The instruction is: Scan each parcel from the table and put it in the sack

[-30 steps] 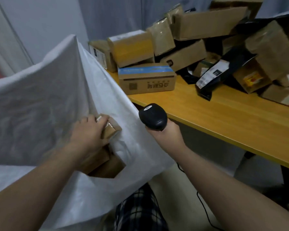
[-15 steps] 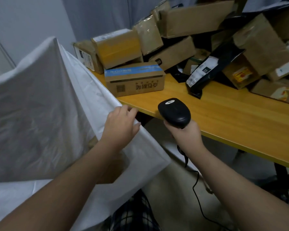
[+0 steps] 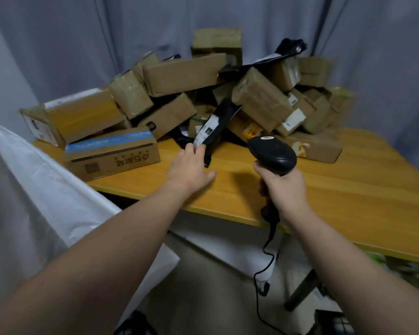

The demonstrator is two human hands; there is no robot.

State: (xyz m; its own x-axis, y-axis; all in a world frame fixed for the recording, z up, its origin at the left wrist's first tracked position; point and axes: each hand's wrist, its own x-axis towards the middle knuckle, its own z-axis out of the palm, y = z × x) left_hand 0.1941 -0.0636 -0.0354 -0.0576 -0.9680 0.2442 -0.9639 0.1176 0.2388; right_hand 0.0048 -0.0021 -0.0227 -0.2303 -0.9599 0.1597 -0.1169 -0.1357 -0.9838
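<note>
One parcel down: left hand (image 3: 190, 169) out of sack (image 3: 34, 194), now mid-frame, fingers straight, tips touching black bag (image 3: 213, 128). Right hand (image 3: 284, 192) clamped round scanner (image 3: 272, 153), ready for next scan.

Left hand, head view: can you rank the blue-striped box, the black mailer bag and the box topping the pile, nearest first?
1. Black mailer bag, at the fingertips of the left hand.
2. Blue-striped box, just to its left.
3. Top box, highest at the back.
</note>
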